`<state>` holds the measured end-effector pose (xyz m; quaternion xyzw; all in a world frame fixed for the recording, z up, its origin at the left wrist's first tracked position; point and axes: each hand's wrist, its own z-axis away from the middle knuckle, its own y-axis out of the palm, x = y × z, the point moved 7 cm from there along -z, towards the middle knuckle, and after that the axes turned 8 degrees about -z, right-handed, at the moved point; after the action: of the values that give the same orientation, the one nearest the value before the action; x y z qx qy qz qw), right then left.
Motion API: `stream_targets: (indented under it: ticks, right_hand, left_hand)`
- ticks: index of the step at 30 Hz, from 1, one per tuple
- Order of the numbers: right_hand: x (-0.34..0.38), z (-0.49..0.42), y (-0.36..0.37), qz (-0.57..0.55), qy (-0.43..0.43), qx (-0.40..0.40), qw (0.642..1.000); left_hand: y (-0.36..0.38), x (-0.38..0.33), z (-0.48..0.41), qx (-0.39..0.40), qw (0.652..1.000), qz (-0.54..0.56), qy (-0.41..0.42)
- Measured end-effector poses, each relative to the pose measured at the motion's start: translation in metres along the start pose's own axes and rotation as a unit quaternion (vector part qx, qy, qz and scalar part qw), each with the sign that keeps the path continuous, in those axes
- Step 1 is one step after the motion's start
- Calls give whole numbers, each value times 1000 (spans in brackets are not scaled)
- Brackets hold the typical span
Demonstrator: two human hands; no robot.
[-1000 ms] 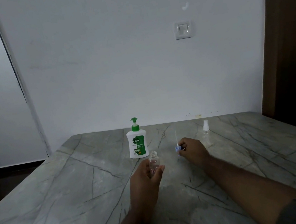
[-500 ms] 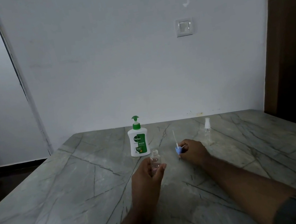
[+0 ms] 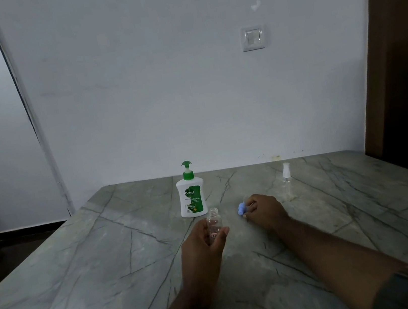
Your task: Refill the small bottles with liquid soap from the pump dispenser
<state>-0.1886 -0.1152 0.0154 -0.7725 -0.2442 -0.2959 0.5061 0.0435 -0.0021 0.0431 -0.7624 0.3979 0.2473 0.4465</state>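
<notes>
Grey veined stone table (image 3: 87, 264) carries a white pump dispenser (image 3: 191, 198) upright near the far wall. Left hand (image 3: 201, 247) is closed around an uncapped clear small bottle (image 3: 214, 225), just in front of the dispenser. Right hand (image 3: 264, 211) pinches a blue spray cap (image 3: 241, 209); a second capped bottle (image 3: 287, 181) stands beyond.

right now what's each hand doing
Left hand: closed around the open small bottle.
Right hand: closed on the blue cap.

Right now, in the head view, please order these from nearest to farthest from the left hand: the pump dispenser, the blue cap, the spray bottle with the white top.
From the left hand:
1. Blue cap, to its right, in the right hand.
2. Pump dispenser, behind it; nearly as close as the cap.
3. Spray bottle, far right, toward the wall.
</notes>
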Motion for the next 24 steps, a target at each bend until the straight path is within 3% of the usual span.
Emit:
stream_targets:
  ticks: [19, 24]
  right_hand:
    - [-6, 2, -4, 16, 44, -22, 999]
    - [-7, 14, -21, 63, 44, -71, 995]
  left_hand:
    - [0, 0, 2, 10, 1000, 3, -3]
    - [-1, 0, 3, 1, 1000, 14, 2]
